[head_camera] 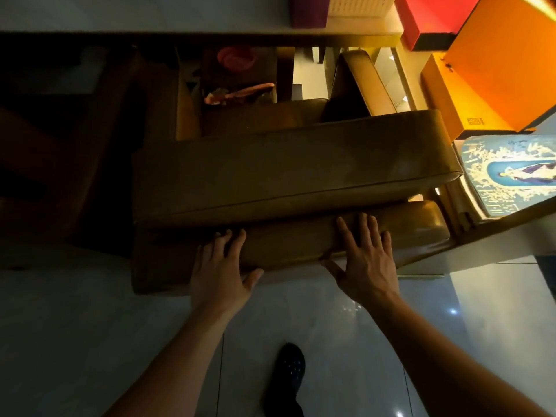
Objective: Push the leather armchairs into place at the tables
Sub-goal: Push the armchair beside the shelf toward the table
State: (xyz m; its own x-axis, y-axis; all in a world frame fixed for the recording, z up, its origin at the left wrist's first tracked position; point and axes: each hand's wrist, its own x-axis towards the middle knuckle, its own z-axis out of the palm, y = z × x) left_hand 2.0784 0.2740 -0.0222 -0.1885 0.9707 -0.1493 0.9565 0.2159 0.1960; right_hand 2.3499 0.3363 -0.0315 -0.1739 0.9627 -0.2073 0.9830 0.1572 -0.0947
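Both hands pressing flat on the armchair (288, 176) backrest top, fingers spread, nothing clasped: left grip (221, 266), right grip (365, 257). Chair lying straight ahead of both grips, long axis running left-right across them, neither nearer. Desk (150, 28) edge lying beyond the chair, seat partly under it. Boxes (499, 61) sitting right-forward of the right grip; contents hidden.

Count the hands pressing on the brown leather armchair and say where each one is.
2. The left hand presses flat on the brown leather armchair's lower back edge, left of centre; the right hand presses there too, right of centre.
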